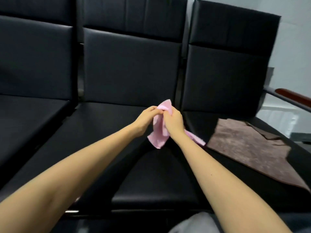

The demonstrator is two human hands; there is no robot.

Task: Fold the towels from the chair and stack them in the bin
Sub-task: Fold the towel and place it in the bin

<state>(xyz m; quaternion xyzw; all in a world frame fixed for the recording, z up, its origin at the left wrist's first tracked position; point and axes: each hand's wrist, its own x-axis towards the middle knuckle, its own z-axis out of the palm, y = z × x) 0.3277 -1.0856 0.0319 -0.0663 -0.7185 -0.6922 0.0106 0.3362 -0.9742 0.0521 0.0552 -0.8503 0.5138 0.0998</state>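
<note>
Together, left hand (148, 117) and right hand (174, 122) are gripping a crumpled pink towel (159, 132) above the black chair seat (104, 132), each grip holding cloth

There are two towels, one pink towel (159, 132) at centre and one brown towel (249, 148) at right; two hands, left hand (147, 119) and right hand (174, 122); three black seats (104, 126); one wooden armrest (293, 96).

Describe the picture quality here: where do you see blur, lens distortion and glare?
Head view: the wide lens leans the chair backs outward. Towards the right edge, the brown towel and the armrest look smeared. The pink towel, gripped by the left hand and right hand, is slightly soft. A pale sheen lies on the middle seat. The dim light hides detail in the black upholstery.
</note>
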